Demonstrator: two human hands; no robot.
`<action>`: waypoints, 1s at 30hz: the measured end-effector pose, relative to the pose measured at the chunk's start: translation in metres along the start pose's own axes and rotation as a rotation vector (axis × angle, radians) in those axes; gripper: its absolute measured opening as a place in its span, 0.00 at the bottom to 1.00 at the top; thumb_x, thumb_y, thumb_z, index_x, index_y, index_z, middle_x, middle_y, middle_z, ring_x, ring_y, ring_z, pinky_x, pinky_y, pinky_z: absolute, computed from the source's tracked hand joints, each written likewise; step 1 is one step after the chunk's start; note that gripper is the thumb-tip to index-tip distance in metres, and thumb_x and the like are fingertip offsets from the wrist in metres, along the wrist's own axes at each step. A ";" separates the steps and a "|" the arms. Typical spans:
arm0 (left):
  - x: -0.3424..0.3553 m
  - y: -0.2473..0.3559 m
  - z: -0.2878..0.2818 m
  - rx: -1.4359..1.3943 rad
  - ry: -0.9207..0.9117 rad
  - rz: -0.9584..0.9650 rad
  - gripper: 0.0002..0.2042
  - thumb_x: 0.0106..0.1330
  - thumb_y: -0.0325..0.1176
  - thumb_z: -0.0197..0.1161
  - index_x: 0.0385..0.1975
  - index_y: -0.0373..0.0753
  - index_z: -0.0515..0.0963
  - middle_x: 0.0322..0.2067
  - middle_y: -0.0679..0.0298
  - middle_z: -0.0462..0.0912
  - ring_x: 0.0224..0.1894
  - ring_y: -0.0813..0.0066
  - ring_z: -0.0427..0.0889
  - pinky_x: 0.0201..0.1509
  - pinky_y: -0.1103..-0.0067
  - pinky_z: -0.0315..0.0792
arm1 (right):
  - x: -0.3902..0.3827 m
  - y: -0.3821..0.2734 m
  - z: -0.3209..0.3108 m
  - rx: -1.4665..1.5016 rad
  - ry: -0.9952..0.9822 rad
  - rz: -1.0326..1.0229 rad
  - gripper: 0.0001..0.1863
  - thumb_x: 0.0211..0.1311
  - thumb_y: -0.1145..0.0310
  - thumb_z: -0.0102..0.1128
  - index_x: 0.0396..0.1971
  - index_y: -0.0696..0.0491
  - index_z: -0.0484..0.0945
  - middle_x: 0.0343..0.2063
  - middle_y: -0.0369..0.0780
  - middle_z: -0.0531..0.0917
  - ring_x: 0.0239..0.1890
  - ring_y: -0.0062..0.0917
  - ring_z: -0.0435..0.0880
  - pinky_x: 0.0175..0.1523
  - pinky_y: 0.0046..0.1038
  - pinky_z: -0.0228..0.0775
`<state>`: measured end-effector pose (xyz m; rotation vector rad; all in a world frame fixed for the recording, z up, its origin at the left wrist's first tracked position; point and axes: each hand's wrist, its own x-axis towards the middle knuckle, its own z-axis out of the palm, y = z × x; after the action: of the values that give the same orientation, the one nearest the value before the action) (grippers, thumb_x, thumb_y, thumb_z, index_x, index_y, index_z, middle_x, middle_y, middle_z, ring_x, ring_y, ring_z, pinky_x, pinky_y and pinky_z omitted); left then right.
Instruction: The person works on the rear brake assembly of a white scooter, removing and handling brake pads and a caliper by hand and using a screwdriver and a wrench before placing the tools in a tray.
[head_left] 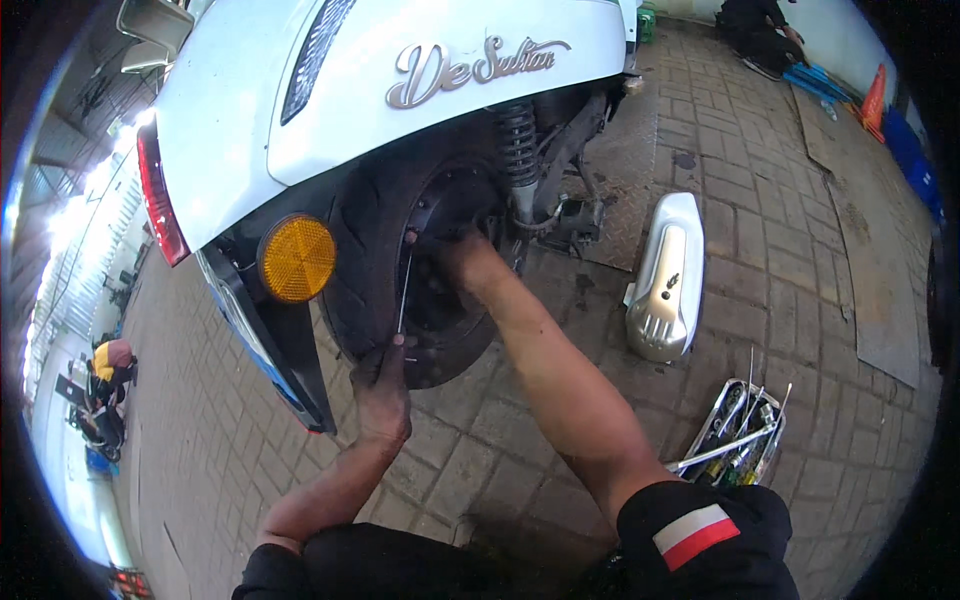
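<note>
A white scooter's rear wheel (352, 262) with a black tyre stands before me, under the white body panel (400, 60). My left hand (382, 385) is at the tyre's lower left, closed on a thin, shiny metal rod (405, 285). From its fingers the rod runs upward along the rim; I cannot make out what kind of tool it is. My right hand (465, 255) reaches into the dark wheel centre, below the coil-spring shock absorber (519, 150). Shadow hides its fingers and whatever they touch.
An orange reflector (297, 258) juts out left of the tyre. On the brick floor to the right lie a silver-white cover (667, 280) and a tray (708, 412) of hand tools. Another person (755, 35) crouches at the far right, near an orange cone (874, 100).
</note>
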<state>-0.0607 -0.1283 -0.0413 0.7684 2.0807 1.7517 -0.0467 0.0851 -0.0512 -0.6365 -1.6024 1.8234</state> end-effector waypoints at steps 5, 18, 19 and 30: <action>-0.001 -0.001 -0.001 -0.083 -0.005 -0.025 0.16 0.66 0.41 0.59 0.35 0.30 0.79 0.29 0.56 0.84 0.31 0.67 0.82 0.39 0.71 0.76 | -0.013 -0.019 -0.004 -0.051 -0.001 0.008 0.22 0.55 0.54 0.68 0.34 0.61 0.81 0.25 0.40 0.83 0.24 0.22 0.78 0.31 0.28 0.70; -0.001 -0.001 -0.003 -0.117 -0.012 -0.049 0.16 0.66 0.41 0.59 0.35 0.29 0.78 0.29 0.55 0.83 0.30 0.66 0.82 0.36 0.71 0.76 | -0.017 -0.026 -0.002 -0.015 -0.031 -0.036 0.21 0.56 0.53 0.67 0.33 0.59 0.81 0.26 0.41 0.82 0.28 0.23 0.79 0.30 0.27 0.72; 0.000 -0.003 -0.003 -0.100 -0.009 -0.037 0.16 0.67 0.41 0.58 0.34 0.29 0.78 0.29 0.55 0.83 0.30 0.66 0.82 0.36 0.71 0.76 | -0.018 -0.027 -0.004 -0.049 -0.015 0.008 0.20 0.56 0.54 0.68 0.33 0.59 0.81 0.25 0.41 0.82 0.28 0.23 0.79 0.30 0.28 0.72; 0.000 -0.004 -0.004 -0.043 -0.006 -0.054 0.15 0.68 0.39 0.57 0.35 0.30 0.81 0.31 0.64 0.82 0.36 0.78 0.74 0.46 0.80 0.66 | -0.010 -0.014 -0.002 0.043 -0.054 -0.011 0.19 0.56 0.55 0.67 0.33 0.59 0.81 0.22 0.39 0.81 0.18 0.24 0.77 0.29 0.27 0.70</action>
<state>-0.0636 -0.1317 -0.0441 0.6981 2.0345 1.7574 -0.0364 0.0801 -0.0383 -0.5628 -1.5939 1.8767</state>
